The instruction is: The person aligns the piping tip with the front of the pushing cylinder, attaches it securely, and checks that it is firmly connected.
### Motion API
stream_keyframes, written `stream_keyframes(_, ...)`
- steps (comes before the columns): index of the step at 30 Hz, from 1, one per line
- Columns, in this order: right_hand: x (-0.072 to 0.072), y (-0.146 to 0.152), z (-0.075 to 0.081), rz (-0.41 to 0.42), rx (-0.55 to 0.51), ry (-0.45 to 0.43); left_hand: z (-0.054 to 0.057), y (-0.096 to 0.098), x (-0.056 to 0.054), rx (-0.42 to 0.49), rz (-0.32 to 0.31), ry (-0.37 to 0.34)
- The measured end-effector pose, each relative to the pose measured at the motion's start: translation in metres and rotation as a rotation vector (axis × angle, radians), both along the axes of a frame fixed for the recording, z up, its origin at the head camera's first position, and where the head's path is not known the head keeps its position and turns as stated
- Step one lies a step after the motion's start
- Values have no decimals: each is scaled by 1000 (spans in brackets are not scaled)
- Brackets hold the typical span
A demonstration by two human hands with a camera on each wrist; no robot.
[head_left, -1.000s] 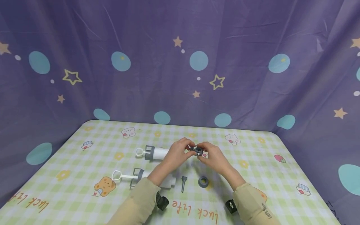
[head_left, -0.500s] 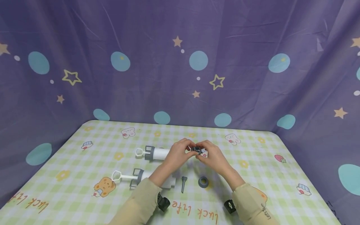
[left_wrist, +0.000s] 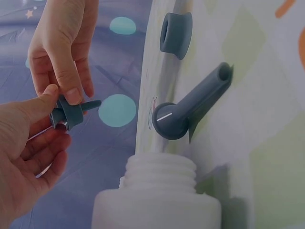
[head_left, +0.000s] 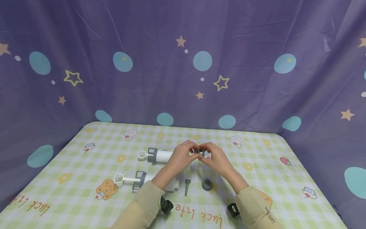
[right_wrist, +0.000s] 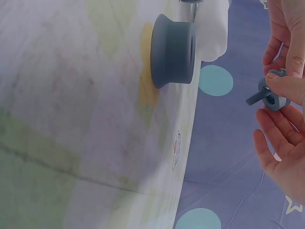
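Note:
Over the table's middle, my left hand (head_left: 181, 156) and right hand (head_left: 215, 159) meet at two dark grey parts. One is a tapered nozzle (left_wrist: 91, 105) with a flange; the other is a collar ring (right_wrist: 275, 99). The left fingers pinch the flanged end, while the right thumb and fingers pinch the ring. Past the ring sticks the nozzle's narrow tip, pointing toward the tabletop; fingers partly hide how the two fit. On the cloth near my forearms lie a second nozzle (head_left: 187, 187) and another grey ring (head_left: 207, 185).
Two white plunger-type press guns with grey ends lie to the left: a far one (head_left: 163, 156) and a near one (head_left: 172, 184), partly behind my left arm. A threaded white neck (left_wrist: 161, 169) shows up close. A purple curtain (head_left: 183, 73) hangs behind the checked tablecloth (head_left: 85, 171).
The grey parts between my hands have turned, and the ring's opening shows differently in the head view. My right hand has shifted slightly toward the left one. Things on the table stay put.

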State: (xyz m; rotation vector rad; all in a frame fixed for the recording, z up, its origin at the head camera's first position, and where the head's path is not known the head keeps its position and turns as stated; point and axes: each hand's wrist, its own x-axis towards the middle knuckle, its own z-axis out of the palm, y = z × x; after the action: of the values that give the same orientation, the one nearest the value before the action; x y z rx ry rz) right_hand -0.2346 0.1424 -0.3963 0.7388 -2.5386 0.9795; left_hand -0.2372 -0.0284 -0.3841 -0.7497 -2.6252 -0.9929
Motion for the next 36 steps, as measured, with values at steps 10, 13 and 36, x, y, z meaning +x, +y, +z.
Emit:
stream_keyframes(10, 1, -3, -1, 3, -28, -1, 1, -2, 0, -14, 2, -14)
stream_keyframes(13, 2, -3, -1, 7, -40, -4, 1, -2, 0, -18, 0, -7)
stream_keyframes(36, -3, -3, -4, 9, -29, -79, 7, -25, -2, -97, 42, 45)
